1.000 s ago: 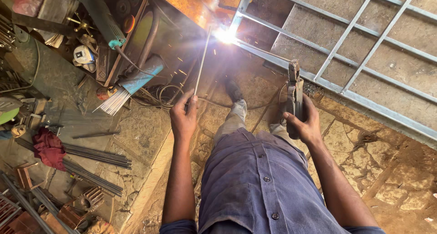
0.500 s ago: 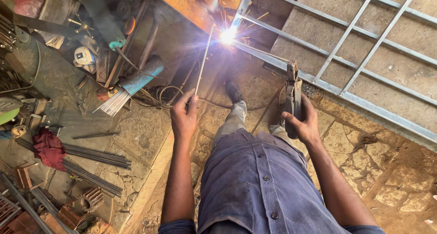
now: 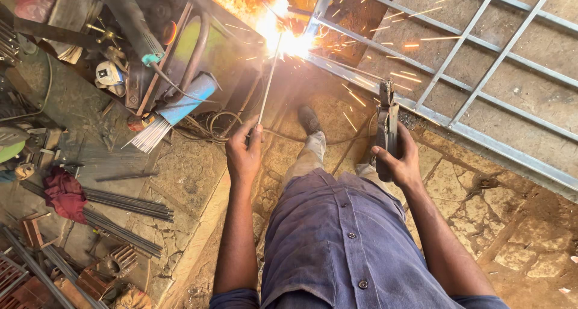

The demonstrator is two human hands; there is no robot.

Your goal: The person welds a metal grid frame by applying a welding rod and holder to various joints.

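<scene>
My left hand (image 3: 244, 151) pinches the lower end of a thin welding rod (image 3: 269, 80). The rod's far tip burns in a bright arc (image 3: 288, 39) against the corner of a grey metal grille frame (image 3: 457, 128), throwing sparks over the bars. My right hand (image 3: 400, 160) grips a dark electrode holder (image 3: 386, 125), held upright just in front of the frame's lower bar. My shoe (image 3: 308, 119) and trouser leg stretch out between the two hands, above my blue buttoned shirt.
On the left lie a blue packet spilling welding rods (image 3: 171, 107), a red rag (image 3: 63, 194), long steel bars (image 3: 120, 203), cables and small metal scraps. The floor is cracked stone (image 3: 500, 225). A dark rusty sheet leans behind the arc.
The arc has flared much brighter, with flame and sparks now flying across the grille. The rod tip has shifted slightly up and right. Both hands keep their holds.
</scene>
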